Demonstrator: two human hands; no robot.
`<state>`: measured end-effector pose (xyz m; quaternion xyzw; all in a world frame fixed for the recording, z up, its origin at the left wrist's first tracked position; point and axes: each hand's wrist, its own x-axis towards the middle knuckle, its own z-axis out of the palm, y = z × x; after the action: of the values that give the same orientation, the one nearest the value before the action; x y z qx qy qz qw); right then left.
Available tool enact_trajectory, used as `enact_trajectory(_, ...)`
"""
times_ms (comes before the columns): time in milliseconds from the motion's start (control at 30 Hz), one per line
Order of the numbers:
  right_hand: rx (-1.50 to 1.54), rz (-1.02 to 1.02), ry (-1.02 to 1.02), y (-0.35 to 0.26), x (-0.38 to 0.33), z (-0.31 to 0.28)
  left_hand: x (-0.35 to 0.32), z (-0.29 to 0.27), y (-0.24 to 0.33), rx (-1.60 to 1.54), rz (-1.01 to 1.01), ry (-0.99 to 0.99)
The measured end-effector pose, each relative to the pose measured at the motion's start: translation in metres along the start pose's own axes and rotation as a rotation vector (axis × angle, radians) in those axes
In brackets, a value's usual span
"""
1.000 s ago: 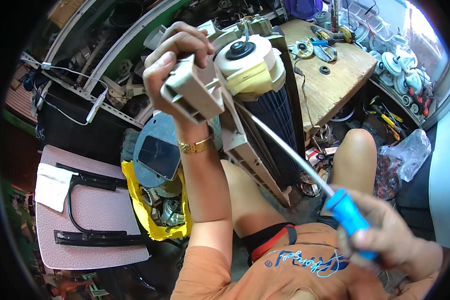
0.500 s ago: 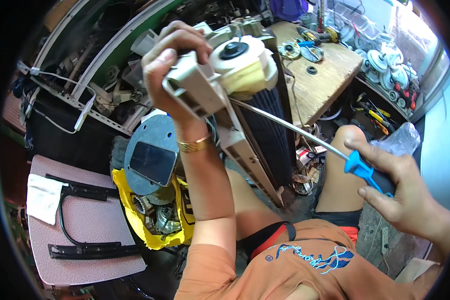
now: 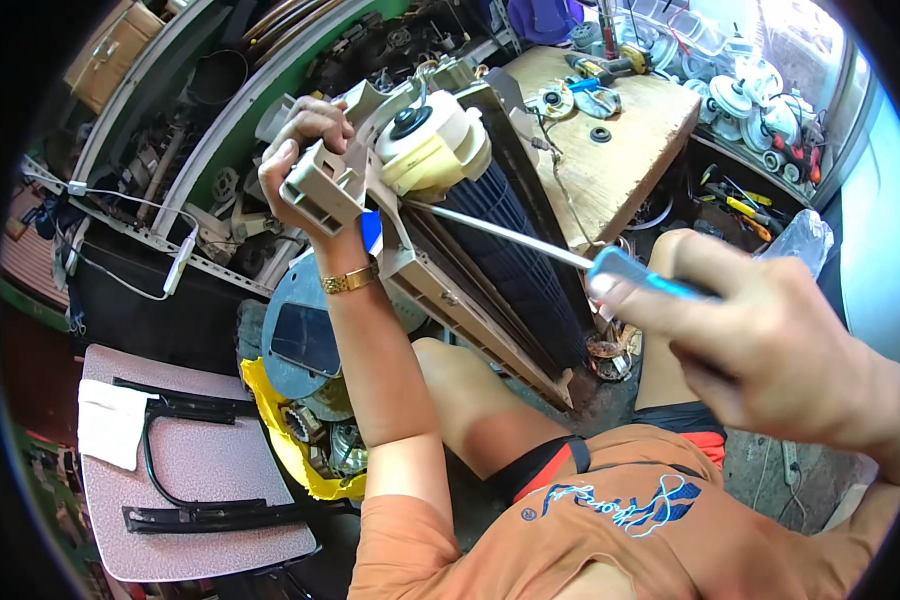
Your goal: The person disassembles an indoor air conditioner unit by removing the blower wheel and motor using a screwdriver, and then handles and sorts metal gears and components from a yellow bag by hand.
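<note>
My left hand (image 3: 305, 165) grips the beige plastic corner of a long fan unit (image 3: 450, 290) that stands tilted between my knees. At its upper end is a cream motor housing (image 3: 435, 140) with a black round hub and yellowish tape. Below that runs a dark ribbed blower drum (image 3: 525, 260). My right hand (image 3: 770, 340) is closed round the blue handle of a screwdriver (image 3: 530, 243). Its long metal shaft reaches to just under the motor housing; the tip is hidden there.
A wooden bench (image 3: 630, 140) on the right holds a yellow drill (image 3: 615, 68) and small parts. On the left are a pink chair (image 3: 210, 440) with a white cloth, and a phone (image 3: 305, 337) on a round grey plate. A yellow bag (image 3: 295, 440) of metal parts sits beneath.
My right hand has moved left and now wraps more fully round the screwdriver's handle. The fan unit and my left hand appear further left in the picture.
</note>
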<state>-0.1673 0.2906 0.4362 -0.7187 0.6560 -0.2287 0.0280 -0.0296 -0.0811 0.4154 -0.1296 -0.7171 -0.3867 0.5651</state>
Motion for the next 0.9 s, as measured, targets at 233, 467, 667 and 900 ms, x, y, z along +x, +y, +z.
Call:
enact_trajectory(233,0.112,-0.459,0.946,-0.006,0.021,0.065,0.007,-0.021,-0.005,-0.004,-0.175,-0.008)
enact_trajectory(467,1.069,-1.064,0.877,0.002,0.071,0.086,0.008,-0.016,-0.009,0.018,-0.172,-0.034)
enact_trajectory(667,0.966,-1.401,0.565,0.008,0.100,0.086,0.005,-0.025,-0.017,-0.033,-0.197,-0.019)
enact_trajectory(900,1.001,-0.868,1.294,0.000,0.098,0.135,-0.002,-0.039,-0.020,-0.112,-0.206,0.029)
